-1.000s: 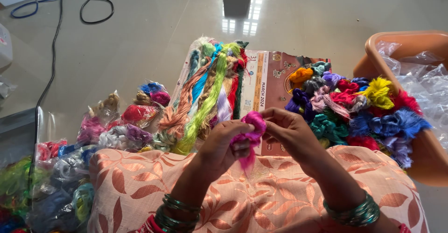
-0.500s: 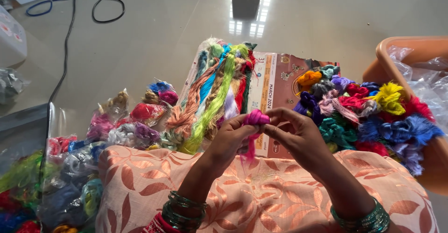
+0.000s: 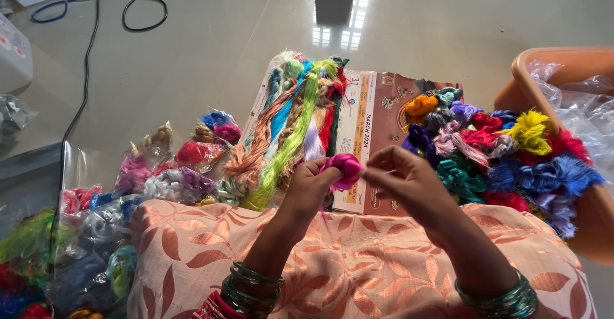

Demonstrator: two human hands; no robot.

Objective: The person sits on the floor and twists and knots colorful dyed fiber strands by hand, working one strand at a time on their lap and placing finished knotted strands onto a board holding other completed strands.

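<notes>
A small pink bundle of thread [image 3: 344,166] sits between both hands, just above my lap. My left hand [image 3: 309,187] grips it from the left with closed fingers. My right hand [image 3: 404,178] pinches its right side with thumb and fingertips. Green bangles circle both wrists. Beyond the hands lie long skeins of green, blue, peach and red thread [image 3: 291,124] on a printed calendar sheet [image 3: 374,121].
A heap of coloured thread bundles [image 3: 505,149] lies at the right beside an orange plastic tub [image 3: 563,70] with clear bags. Bagged thread bundles [image 3: 128,191] crowd the left. Cables [image 3: 102,6] run over the shiny tiled floor. Peach patterned cloth [image 3: 358,261] covers my lap.
The loose pink threads that hung down have been wound up into a compact round bundle. Both hands stay close together above the lap.
</notes>
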